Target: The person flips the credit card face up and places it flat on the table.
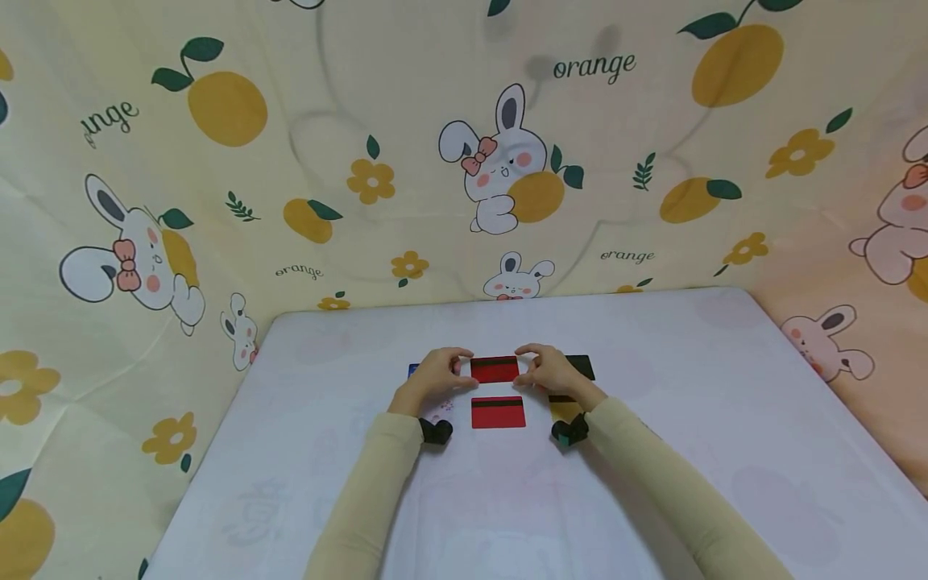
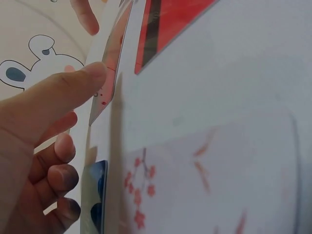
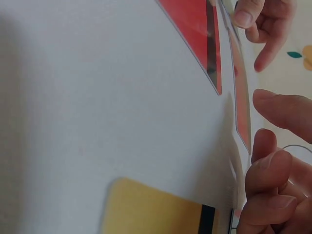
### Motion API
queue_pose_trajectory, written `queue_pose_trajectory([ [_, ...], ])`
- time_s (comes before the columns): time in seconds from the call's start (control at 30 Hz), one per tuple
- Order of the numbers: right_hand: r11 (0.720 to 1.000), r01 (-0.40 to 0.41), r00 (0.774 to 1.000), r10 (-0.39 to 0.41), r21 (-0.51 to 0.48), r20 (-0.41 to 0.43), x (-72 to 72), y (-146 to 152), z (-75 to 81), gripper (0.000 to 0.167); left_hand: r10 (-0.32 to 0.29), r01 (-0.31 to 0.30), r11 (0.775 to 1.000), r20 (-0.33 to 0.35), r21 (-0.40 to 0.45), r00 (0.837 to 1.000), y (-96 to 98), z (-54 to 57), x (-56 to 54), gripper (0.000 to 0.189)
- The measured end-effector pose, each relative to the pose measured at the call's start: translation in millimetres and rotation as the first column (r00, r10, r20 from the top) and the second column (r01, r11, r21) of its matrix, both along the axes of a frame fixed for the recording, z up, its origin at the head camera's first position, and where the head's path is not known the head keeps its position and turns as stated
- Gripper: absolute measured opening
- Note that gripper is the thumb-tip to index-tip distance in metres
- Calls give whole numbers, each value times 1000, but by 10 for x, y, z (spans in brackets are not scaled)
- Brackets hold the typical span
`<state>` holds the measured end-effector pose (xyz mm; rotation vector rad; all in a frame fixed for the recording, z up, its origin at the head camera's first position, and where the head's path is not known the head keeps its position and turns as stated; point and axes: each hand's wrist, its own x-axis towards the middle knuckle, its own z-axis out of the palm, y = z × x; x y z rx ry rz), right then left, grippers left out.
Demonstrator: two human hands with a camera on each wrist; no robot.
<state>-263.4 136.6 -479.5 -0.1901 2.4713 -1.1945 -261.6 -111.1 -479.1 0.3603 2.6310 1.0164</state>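
A red card (image 1: 495, 370) with a dark stripe lies between the two hands, in the back row of cards. The left hand (image 1: 441, 372) has its thumb and index finger spread at the card's left corners; its thumb (image 2: 92, 75) overlaps the card in the left wrist view. At the right corners the right hand (image 1: 549, 372) is spread in the same way, and in the right wrist view a narrow gap shows between its thumb (image 3: 280, 109) and the card. Directly in front lies a second red card (image 1: 498, 412) with a dark stripe.
A pale card with pink blossoms (image 2: 209, 180) and a blue card (image 1: 412, 369) lie by the left hand. A gold card (image 3: 156, 207) and a black card (image 1: 582, 367) lie by the right. The white table (image 1: 348, 338) meets a printed curtain (image 1: 406, 266) behind.
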Motion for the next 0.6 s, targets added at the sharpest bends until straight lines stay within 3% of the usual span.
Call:
queue_pose_trajectory([
  [0.6, 998, -33, 999, 33, 44, 13, -103, -26, 8, 60, 3, -3, 999, -7, -49, 1000, 28, 8, -35, 55],
])
